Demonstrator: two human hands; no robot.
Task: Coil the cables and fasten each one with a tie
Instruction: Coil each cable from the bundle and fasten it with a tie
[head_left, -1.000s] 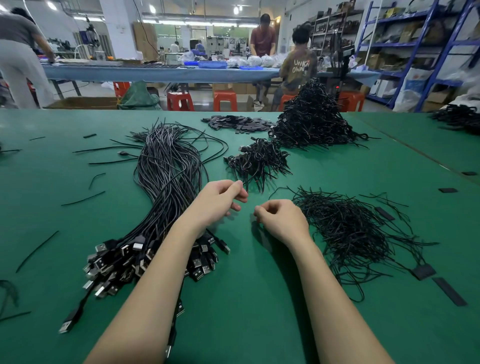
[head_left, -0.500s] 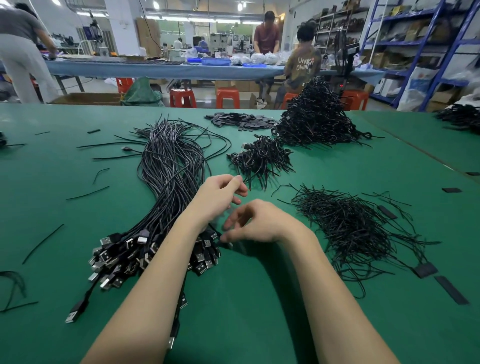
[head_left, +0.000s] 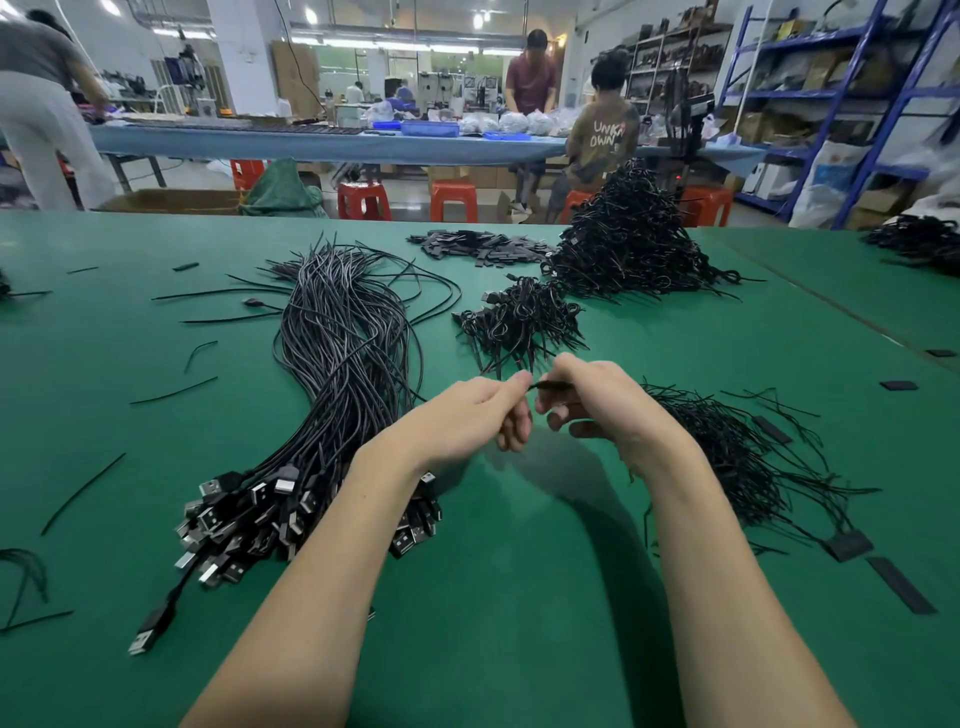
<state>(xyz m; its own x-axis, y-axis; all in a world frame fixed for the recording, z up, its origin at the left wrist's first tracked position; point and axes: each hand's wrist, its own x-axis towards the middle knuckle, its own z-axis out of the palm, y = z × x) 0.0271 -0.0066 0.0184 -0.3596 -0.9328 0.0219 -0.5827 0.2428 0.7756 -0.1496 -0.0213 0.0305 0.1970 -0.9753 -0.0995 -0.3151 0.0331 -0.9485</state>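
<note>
My left hand (head_left: 480, 415) and my right hand (head_left: 597, 402) meet above the green table (head_left: 519, 597), fingertips close together. Between them shows a short black piece, a cable or tie end (head_left: 550, 385); my right hand pinches it, and my left thumb and forefinger touch its left tip. A thick bundle of straight black USB cables (head_left: 343, 364) lies to the left, its plugs (head_left: 249, 514) under my left forearm. Loose black ties (head_left: 727, 447) are heaped to the right. Small piles of coiled cables (head_left: 519, 322) lie beyond my hands.
A tall heap of coiled cables (head_left: 631, 244) and flat black strips (head_left: 478, 244) sit at the back. Stray ties (head_left: 174, 389) scatter over the left side. Black strips (head_left: 901, 584) lie at the right. People work at a blue table (head_left: 311, 143) beyond.
Both hands have lifted off the plug end of the bundle and moved away from me, coming together. The right hand now pinches a black piece.
</note>
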